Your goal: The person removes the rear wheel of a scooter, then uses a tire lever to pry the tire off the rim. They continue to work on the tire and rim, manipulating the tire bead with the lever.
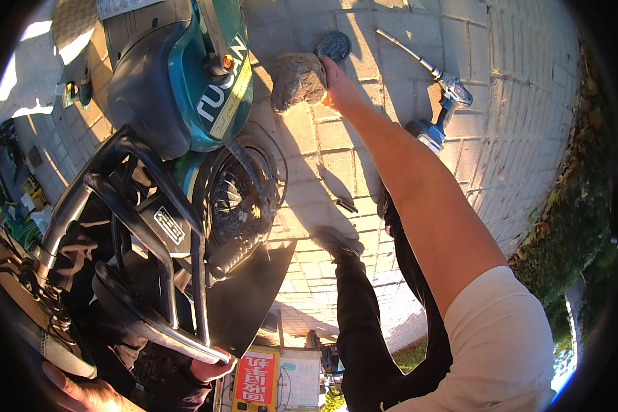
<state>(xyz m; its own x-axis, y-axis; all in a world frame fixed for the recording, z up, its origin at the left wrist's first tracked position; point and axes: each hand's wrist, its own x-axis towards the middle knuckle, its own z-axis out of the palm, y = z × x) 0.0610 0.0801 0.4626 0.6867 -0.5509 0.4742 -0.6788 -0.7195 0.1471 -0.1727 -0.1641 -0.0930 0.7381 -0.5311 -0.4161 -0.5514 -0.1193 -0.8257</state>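
My right arm reaches out to a rough brown stone block (298,81). My right hand (334,86) grips its right side, low over the paving. Whether the block touches the ground I cannot tell. Just beyond lies a dark round object (334,46). At the lower left, my left hand (82,393) is against the edge of a dark stitched seat (62,347); its thumb shows, but most fingers are hidden. Between my hands stands a teal and black scooter (185,82), with a black tubular rack (165,240).
Another person's hand (211,368), in a maroon sleeve, is at the rack's end. A blue cordless drill (452,96) with a long shaft lies on the paving at the right. A wheel (237,196) sits under the scooter. A red and yellow sign (255,378) stands at the bottom; hedge borders the right.
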